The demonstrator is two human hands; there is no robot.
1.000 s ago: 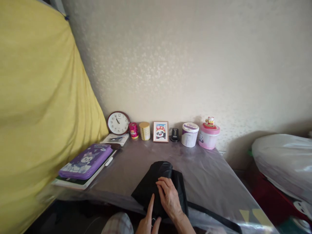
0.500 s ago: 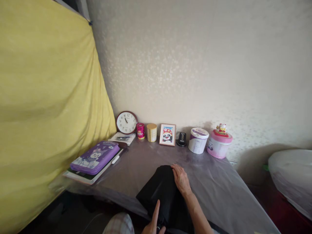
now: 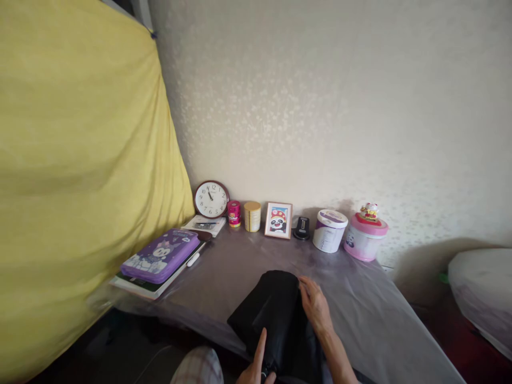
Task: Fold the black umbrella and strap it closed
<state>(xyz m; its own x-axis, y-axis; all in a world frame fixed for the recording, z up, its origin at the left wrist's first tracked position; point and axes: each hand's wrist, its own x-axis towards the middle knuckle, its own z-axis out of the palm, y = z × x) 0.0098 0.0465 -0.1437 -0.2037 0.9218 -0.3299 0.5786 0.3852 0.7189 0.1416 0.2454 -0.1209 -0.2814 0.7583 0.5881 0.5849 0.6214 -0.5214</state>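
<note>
A black umbrella [image 3: 268, 304], its fabric loose and folded in wide flaps, lies over the front of the table with its narrow end toward me. My left hand [image 3: 256, 365] is at the bottom edge of the view, gripping that narrow end, with the index finger stretched along the fabric. A small shiny part shows between the fingers; the rest of the grip is cut off. On the umbrella's right side, my right hand [image 3: 317, 306] holds the edge of a flap between thumb and fingers. The thumb is partly hidden.
Along the wall stand a round clock [image 3: 212, 199], a pink tin [image 3: 234, 214], a yellow-lidded can [image 3: 252, 217], a panda picture frame [image 3: 278, 220], a black device [image 3: 303, 228] and two tubs [image 3: 329, 232]. A purple case [image 3: 162, 256] lies on books at left, beside a yellow curtain [image 3: 88, 160].
My right hand has slid rightward along the umbrella's edge, drawing the flap out a little. My left hand keeps its grip. The view has shifted slightly.
</note>
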